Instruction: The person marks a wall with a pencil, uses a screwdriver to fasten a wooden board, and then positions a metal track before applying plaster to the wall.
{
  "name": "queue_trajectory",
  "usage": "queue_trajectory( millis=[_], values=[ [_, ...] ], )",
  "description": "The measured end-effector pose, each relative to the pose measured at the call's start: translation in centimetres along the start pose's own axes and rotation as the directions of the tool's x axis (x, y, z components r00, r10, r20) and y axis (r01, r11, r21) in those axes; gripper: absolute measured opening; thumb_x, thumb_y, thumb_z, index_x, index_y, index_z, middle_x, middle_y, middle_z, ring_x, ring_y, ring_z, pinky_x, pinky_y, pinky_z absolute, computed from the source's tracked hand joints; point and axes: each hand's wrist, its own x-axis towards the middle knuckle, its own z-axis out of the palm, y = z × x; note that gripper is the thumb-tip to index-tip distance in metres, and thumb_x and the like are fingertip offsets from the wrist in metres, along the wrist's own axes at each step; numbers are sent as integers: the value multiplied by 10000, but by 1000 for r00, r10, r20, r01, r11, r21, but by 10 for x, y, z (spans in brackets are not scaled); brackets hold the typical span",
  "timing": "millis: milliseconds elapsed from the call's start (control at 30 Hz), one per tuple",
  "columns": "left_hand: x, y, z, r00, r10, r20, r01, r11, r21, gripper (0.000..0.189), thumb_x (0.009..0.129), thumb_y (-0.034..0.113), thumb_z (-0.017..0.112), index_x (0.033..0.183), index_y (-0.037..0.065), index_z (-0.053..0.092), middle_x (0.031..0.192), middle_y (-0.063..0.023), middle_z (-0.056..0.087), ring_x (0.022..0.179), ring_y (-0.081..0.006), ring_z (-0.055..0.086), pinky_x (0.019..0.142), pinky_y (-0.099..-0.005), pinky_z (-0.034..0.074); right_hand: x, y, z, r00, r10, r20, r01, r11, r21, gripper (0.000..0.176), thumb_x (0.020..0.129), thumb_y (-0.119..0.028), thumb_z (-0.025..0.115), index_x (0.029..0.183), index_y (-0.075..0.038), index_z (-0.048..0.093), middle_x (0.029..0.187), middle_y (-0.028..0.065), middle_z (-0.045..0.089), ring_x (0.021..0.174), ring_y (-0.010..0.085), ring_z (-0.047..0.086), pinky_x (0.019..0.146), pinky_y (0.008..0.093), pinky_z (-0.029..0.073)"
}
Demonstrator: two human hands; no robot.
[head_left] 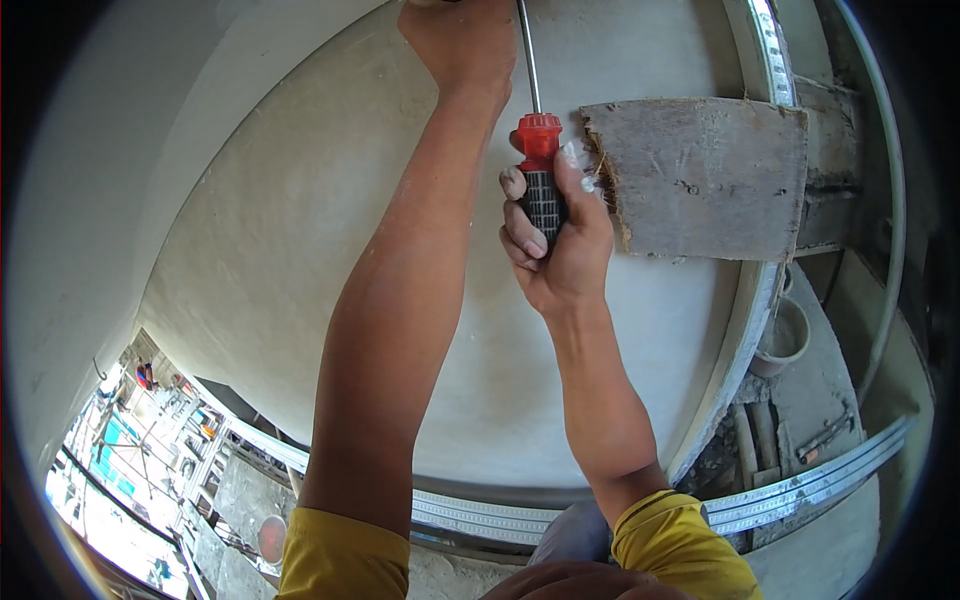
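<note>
My right hand [565, 235] is wrapped round the red and black handle of a screwdriver [541, 150], with white smears on the fingers. Its metal shank points up and leaves the top edge of the picture. My left hand [465, 45] is at the top edge, to the left of the shank, with its fingers hidden or cut off. Behind both arms spreads a large pale smooth panel [270, 250]. A weathered wooden board [705, 180] with a splintered left edge lies just right of my right hand.
Perforated metal channels [480, 512] edge the panel below and at the right. A bucket [783, 340] stands at the right, near a tool with an orange grip [808, 456]. Another bucket [272, 538] is at lower left, with a distant person [146, 376] beyond. A grey pipe [890, 200] curves along the right.
</note>
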Motion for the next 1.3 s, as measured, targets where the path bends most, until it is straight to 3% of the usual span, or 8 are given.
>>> queue_trajectory(
  millis=[200, 333, 500, 633, 967, 1167, 1233, 1300],
  values=[
    [-2, 3, 6, 999, 41, -14, -43, 986, -163, 501, 775, -21, 819, 676, 133, 353, 700, 15, 502, 711, -106, 580, 625, -238, 457, -1, 10, 7, 996, 91, 19, -92, 943, 320, 415, 991, -318, 582, 1199, 38, 530, 845, 77, 587, 482, 102, 455, 386, 216, 357],
    [-2, 3, 7, 998, 67, -23, -70, 982, -173, 501, 778, -40, 810, 675, 133, 351, 702, 1, 514, 770, -127, 628, 639, -241, 471, -11, 15, 23, 931, -270, -247, 197, 938, -285, 312, 961, -197, 654, 1163, 33, 590, 832, 59, 621, 622, 120, 591, 475, 224, 450],
    [-2, 6, 3, 1000, -3, -1, 2, 995, -101, 483, 791, -45, 795, 694, 131, 355, 700, -1, 516, 886, -176, 688, 669, -242, 485, 9, 24, 3, 567, -798, 205, 446, 88, -891, 311, 1013, -165, 567, 1210, 73, 605, 814, 97, 661, 724, 151, 629, 688, 275, 491],
    [-2, -1, 0, 990, 115, 80, -89, 958, -273, 454, 801, -45, 784, 714, 132, 375, 723, -12, 564, 971, -215, 707, 718, -242, 501, -6, -4, 4, 983, -151, -102, 135, 980, -148, 327, 1052, -275, 466, 1168, 8, 583, 789, 107, 640, 516, 119, 510, 432, 238, 378],
    [-3, -1, 6, 996, 88, -4, -87, 979, -186, 432, 790, -95, 742, 701, 125, 381, 757, -53, 623, 941, -208, 708, 728, -264, 509, -11, -6, 14, 990, 4, -142, -1, 1000, 20, 483, 1028, -395, 515, 1254, 32, 505, 873, 91, 605, 567, 119, 534, 416, 225, 418],
    [-2, -6, 3, 996, 85, -19, -87, 988, -127, 443, 785, -86, 750, 687, 127, 375, 725, -17, 576, 822, -140, 666, 669, -259, 480, 4, 15, -5, 559, -767, 316, 397, -87, -914, 372, 913, -144, 719, 1185, 61, 569, 820, 67, 619, 696, 176, 591, 677, 329, 499],
    [-2, -3, 3, 996, 89, -9, -89, 993, -74, 433, 785, -57, 772, 690, 123, 390, 717, 4, 555, 763, -110, 621, 646, -249, 455, 1, 10, -2, 580, -753, 311, 438, -34, -898, 353, 943, -173, 684, 1207, 40, 589, 797, 66, 616, 624, 143, 564, 571, 287, 468],
    [-3, -2, 3, 995, 103, 10, -102, 991, -85, 423, 794, -35, 779, 692, 118, 397, 718, 8, 556, 738, -104, 597, 642, -246, 449, -10, -4, 9, 943, -297, -147, 192, 851, -489, 281, 982, -178, 613, 1189, 12, 602, 793, 74, 617, 509, 116, 500, 449, 242, 375]
  ],
)
